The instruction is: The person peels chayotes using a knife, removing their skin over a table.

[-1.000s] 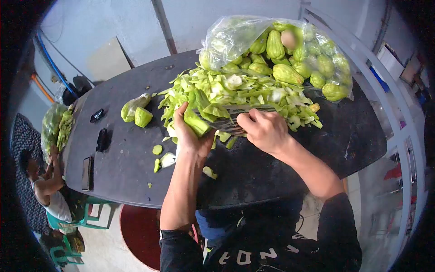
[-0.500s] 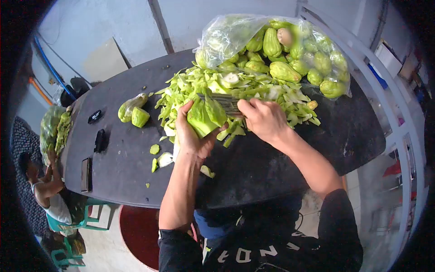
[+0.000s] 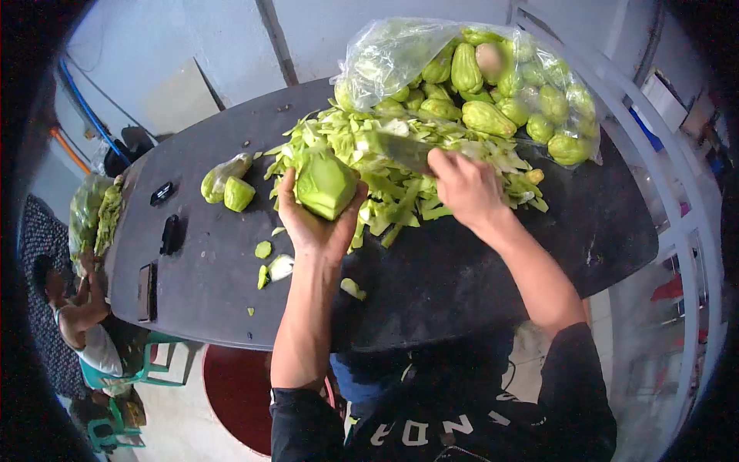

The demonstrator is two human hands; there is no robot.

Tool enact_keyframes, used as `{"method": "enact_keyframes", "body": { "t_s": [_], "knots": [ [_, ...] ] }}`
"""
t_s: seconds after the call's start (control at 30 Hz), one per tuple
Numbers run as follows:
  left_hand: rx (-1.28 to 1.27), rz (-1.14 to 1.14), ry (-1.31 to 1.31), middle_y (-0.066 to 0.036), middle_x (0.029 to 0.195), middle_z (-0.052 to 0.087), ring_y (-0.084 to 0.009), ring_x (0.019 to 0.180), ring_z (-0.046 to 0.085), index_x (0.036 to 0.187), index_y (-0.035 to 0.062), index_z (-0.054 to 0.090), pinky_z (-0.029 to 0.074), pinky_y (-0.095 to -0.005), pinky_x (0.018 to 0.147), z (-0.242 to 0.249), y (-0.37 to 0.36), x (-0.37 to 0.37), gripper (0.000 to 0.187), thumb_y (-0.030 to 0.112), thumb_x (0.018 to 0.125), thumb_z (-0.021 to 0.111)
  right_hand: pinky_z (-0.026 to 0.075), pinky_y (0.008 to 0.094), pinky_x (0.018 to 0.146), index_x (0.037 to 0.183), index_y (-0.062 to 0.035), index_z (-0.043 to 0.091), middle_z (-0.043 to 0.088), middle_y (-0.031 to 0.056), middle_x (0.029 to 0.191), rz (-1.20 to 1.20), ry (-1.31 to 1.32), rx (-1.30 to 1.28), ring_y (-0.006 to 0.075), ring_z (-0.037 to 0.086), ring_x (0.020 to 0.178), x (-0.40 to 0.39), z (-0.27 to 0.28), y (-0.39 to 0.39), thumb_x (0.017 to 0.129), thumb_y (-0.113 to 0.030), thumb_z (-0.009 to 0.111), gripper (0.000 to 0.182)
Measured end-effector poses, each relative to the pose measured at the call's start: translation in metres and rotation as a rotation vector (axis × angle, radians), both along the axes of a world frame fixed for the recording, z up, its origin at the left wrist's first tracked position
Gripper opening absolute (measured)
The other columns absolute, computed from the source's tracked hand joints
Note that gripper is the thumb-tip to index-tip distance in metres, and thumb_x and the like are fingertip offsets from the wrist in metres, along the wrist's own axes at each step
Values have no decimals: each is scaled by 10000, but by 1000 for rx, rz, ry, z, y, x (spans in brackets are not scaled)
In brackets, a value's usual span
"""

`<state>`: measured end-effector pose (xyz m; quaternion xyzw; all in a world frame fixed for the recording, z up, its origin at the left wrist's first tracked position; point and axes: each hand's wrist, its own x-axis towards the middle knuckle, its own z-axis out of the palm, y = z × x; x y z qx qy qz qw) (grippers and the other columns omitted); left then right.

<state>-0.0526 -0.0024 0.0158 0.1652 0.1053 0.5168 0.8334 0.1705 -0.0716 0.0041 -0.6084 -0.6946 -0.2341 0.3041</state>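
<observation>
My left hand cups a partly peeled chayote, its pale cut faces turned up. In my right hand is a knife, fingers closed round the handle; its broad blade is blurred and points left, apart from the chayote. Under and behind both hands spreads a heap of green peelings. At the back, a clear plastic bag lies open with several whole chayotes inside.
Left on the dark table are chayote pieces, two small black objects and a dark rectangular case. A red tub stands below the front edge. Metal railing runs along the right. Another person sits far left.
The knife has come away from the chayote and moved slightly right with my right hand. My left hand has shifted a little left and turned the chayote, showing more of its peeled side.
</observation>
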Motion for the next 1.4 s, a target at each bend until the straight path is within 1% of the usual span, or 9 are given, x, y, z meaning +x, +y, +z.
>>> {"method": "enact_keyframes", "body": {
  "t_s": [0.07,0.13,0.2,0.3,0.73,0.97,1.2,1.23,1.4],
  "knots": [
    [-6,33,27,-129,1183,606,-298,1099,552,1228,55,573,439,-491,968,4,-2,4,490,421,907,515,491,413,481,827,-83,510,573,91,710,117,-79,152,294,623,572,-13,1,-3,717,30,588,177],
    [-26,70,66,-100,1190,616,-279,1125,550,1193,86,589,424,-512,978,3,-5,6,450,422,896,542,523,376,471,884,-97,530,556,75,714,195,-158,170,254,635,560,-23,3,-8,811,-100,582,89],
    [-28,70,82,-117,1186,642,-278,1084,595,1222,56,595,458,-431,963,1,-5,7,493,422,905,505,516,326,482,855,-84,521,505,50,673,267,-191,197,206,599,545,-33,7,-12,786,-105,595,104],
    [-56,-45,45,-120,1096,668,-302,985,633,1145,66,620,505,-437,904,-4,-8,2,461,437,875,576,506,307,489,823,-71,524,466,33,644,327,-200,219,183,586,552,-44,6,-14,755,-109,606,112],
    [-43,41,106,-134,1071,681,-295,917,651,1198,14,610,526,-414,840,1,-7,6,522,421,905,466,472,297,451,816,-107,528,474,26,647,211,-233,201,170,581,528,-44,4,-14,765,-101,595,84],
    [-5,179,135,-132,1188,644,-287,1086,598,1239,6,586,461,-422,978,0,0,5,536,407,904,463,504,354,468,820,-99,535,512,60,639,208,-154,124,226,621,540,-39,8,-14,793,-100,590,62],
    [-11,47,100,-69,1085,645,-221,1016,595,1164,61,603,451,-385,942,8,-8,4,453,397,870,523,511,382,437,855,-122,542,565,68,642,160,-134,100,245,643,527,-41,6,-14,819,-88,581,63],
    [12,32,82,-121,1184,629,-265,1090,581,1255,2,572,432,-429,1002,3,-4,3,569,421,877,495,509,385,430,854,-123,542,573,70,643,170,-116,97,252,644,522,-39,6,-14,817,-88,584,66],
    [38,-37,108,-106,1164,629,-255,1071,589,1231,52,572,448,-439,962,7,-9,5,518,413,863,514,519,413,454,873,-116,532,593,87,663,164,-73,57,292,655,556,-35,7,-13,811,-83,593,93]
  ]
}}
